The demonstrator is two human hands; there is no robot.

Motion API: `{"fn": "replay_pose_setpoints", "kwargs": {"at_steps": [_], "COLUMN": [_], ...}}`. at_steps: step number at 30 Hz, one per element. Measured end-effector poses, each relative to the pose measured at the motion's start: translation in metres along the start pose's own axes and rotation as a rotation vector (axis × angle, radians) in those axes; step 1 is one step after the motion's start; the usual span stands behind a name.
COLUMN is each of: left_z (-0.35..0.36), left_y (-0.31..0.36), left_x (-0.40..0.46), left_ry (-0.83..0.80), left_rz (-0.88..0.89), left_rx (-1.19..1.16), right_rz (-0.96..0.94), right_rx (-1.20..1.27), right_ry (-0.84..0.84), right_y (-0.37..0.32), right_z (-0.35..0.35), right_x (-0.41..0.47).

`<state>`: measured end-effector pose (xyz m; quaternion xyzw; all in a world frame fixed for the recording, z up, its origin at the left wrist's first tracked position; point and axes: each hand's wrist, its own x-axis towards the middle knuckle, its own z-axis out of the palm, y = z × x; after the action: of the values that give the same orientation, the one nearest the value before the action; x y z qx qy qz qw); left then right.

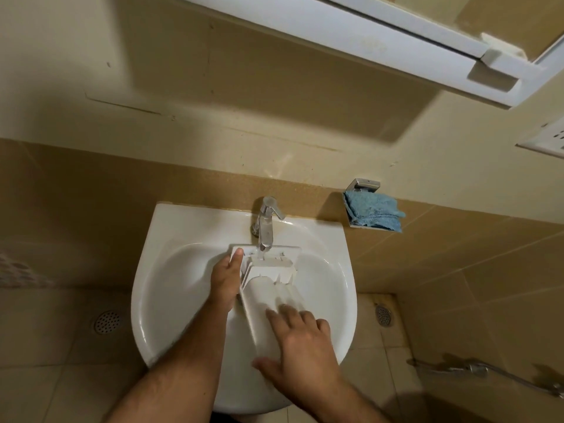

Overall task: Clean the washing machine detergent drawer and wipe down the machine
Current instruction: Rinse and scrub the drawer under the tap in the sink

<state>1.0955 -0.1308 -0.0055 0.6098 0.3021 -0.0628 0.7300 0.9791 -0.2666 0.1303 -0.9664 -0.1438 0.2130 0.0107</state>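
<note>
The white plastic detergent drawer (265,288) lies lengthwise in the white washbasin (171,270), its front panel under the chrome tap (266,222). Water runs from the tap onto the drawer's far end. My left hand (225,279) grips the drawer's left side, thumb up near the front panel. My right hand (300,343) lies flat on the drawer's near end, fingers spread over its ribbed surface. A folded blue cloth (374,210) rests in a wall-mounted holder to the right of the tap.
A white mirror cabinet (396,47) hangs overhead on the beige wall. Floor drains sit at the left (107,322) and right (384,315) of the basin. A chrome hose sprayer (476,369) lies at the lower right. A white socket plate (549,138) is on the right wall.
</note>
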Motion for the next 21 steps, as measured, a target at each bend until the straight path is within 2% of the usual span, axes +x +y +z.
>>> {"fn": "replay_pose_setpoints", "kwargs": {"at_steps": [4, 7, 9, 11, 14, 16, 19, 21], "left_z": [-0.011, -0.014, -0.017, -0.026, -0.043, -0.048, -0.045, -0.037], "left_y": [-0.016, -0.018, -0.014, -0.011, -0.010, -0.006, -0.003, -0.005], "left_x": [0.005, 0.004, 0.004, 0.005, 0.001, -0.005, -0.008, -0.001], "left_ry": [0.000, 0.014, 0.020, 0.079, 0.159, 0.169, 0.179, 0.171], "left_rz": [-0.010, -0.014, -0.008, 0.003, -0.003, -0.038, -0.042, -0.047], "left_rx": [0.045, 0.050, 0.086, 0.098, 0.072, 0.002, -0.038, -0.054], "right_rz": [0.012, -0.001, -0.041, -0.084, -0.121, -0.052, 0.190, 0.290], "right_rx": [0.158, 0.292, 0.290, 0.228, 0.273, 0.351, 0.563, 0.774], "right_ry": [0.060, -0.067, -0.104, -0.102, -0.083, -0.091, -0.079, -0.180], "right_y": [0.016, 0.026, 0.027, 0.025, 0.020, 0.021, 0.033, 0.044], "right_z": [0.002, 0.014, 0.020, 0.020, 0.017, 0.019, 0.019, 0.011], "right_x": [0.042, 0.090, 0.118, 0.134, 0.141, 0.144, 0.142, 0.134]}}
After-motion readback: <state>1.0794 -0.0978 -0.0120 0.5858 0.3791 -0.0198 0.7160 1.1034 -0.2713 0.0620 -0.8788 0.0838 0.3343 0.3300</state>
